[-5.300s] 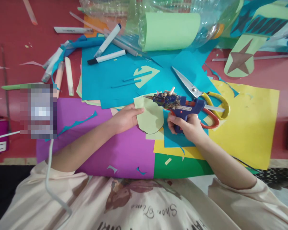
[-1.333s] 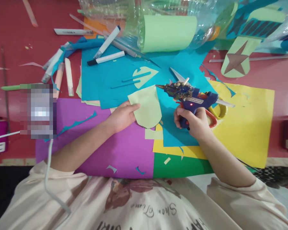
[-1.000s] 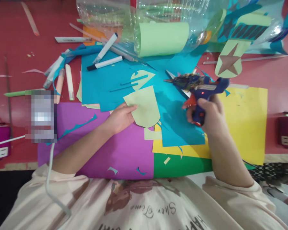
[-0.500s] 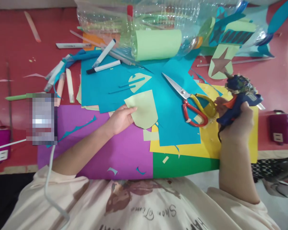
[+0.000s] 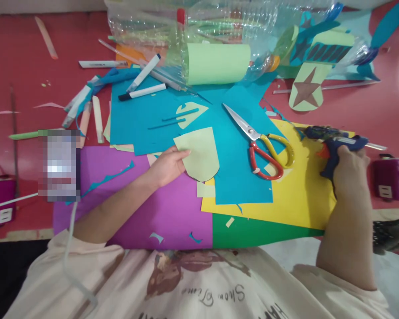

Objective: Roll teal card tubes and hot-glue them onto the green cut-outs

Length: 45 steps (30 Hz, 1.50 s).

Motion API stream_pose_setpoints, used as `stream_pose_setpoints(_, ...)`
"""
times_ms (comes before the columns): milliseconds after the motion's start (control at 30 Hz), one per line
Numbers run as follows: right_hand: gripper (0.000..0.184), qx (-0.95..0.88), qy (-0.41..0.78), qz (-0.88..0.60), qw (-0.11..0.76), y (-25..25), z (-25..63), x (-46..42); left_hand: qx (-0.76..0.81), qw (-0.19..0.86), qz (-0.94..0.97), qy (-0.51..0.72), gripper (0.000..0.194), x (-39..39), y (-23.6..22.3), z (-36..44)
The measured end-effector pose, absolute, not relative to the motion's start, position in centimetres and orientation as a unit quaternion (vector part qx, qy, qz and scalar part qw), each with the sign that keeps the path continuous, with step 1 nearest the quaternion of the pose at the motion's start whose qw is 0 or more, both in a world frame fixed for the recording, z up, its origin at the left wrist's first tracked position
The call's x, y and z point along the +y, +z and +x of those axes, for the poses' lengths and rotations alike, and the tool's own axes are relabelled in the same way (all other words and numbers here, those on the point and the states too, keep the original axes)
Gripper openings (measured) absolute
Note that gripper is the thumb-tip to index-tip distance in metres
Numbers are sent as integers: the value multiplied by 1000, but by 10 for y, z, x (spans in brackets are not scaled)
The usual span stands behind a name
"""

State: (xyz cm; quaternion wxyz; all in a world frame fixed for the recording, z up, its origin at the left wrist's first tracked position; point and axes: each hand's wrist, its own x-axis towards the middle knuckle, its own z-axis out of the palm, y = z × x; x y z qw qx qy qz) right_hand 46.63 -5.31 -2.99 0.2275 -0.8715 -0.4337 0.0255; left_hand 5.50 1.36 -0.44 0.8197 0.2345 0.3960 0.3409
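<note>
Fingers of my left hand [image 5: 168,167] are closed on the left edge of the pale cutout [image 5: 202,153], the thumb lying over its face. The cutout sits near the middle of the view, over the blue sheet [image 5: 242,188] and beside the purple sheet [image 5: 146,212]; its upper edge is straight and its lower edge is rounded.

Off to the far right, my right hand [image 5: 352,164] is on the blue glue gun [image 5: 342,145]. Most of those fingers are hidden from me, so I cannot tell whether they grip it or just touch it. The glue gun is tilted on its side over the yellow sheet [image 5: 295,195], nozzle pointing left, a glue stick poking out of its back end.

Between my hands I can see the scissors [image 5: 241,122], blades together and pointing up and left, one handle red and the other yellow. They lie on the blue sheet, with the handles reaching over the yellow one. Above the cutout is a leaf shape [image 5: 191,116], with two thin blue strips at it.

Further up, two markers [image 5: 148,91] rest near a clear bottle [image 5: 257,68] wrapped in a light green band [image 5: 217,64]. A star tag [image 5: 306,93] lies to its right, and a green sheet [image 5: 266,232] shows along the near edge.
</note>
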Motion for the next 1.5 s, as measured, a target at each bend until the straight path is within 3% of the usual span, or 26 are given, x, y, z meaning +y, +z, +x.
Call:
stream_pose_setpoints(133, 30, -378, -44, -906, 187, -7, 461, -53, 403, 819, 247, 325, 32, 13, -4, 55)
stream_pose_setpoints(233, 21, -376, -107, -881, 266, 17, 426, -49, 410, 813, 267, 317, 33, 11, -3, 56)
stream_pose_setpoints(333, 24, -474, 127, -792, 362, 33, 369, -43, 428, 802, 289, 300, 35, 9, -1, 55)
stream_pose_setpoints(433, 32, -563, 431, -645, 284, 36, 308, -36, 430, 795, 318, 286, 42, 8, -1, 54)
stream_pose_setpoints(567, 35, -565, 576, -524, 274, 24, 251, -25, 404, 769, 397, 297, 52, 7, -4, 53)
stream_pose_setpoints(767, 31, -452, 633, -508, 370, 6, 230, -12, 433, 692, 502, 284, 54, 12, 3, 43)
stream_pose_setpoints(933, 30, -425, 644, -526, 358, 2, 240, -12, 535, 468, 575, 406, 22, 42, 5, 19)
stream_pose_setpoints(1033, 33, -415, 663, -517, 347, 2, 242, -12, 567, 391, 619, 377, 15, 60, 1, 6)
stream_pose_setpoints(1233, 29, -427, 668, -510, 333, 2, 244, -11, 579, 344, 669, 315, 15, 68, -6, -2)
stream_pose_setpoints(1500, 30, -418, 689, -497, 321, 0, 246, -12, 550, 385, 637, 379, 8, 47, -4, 12)
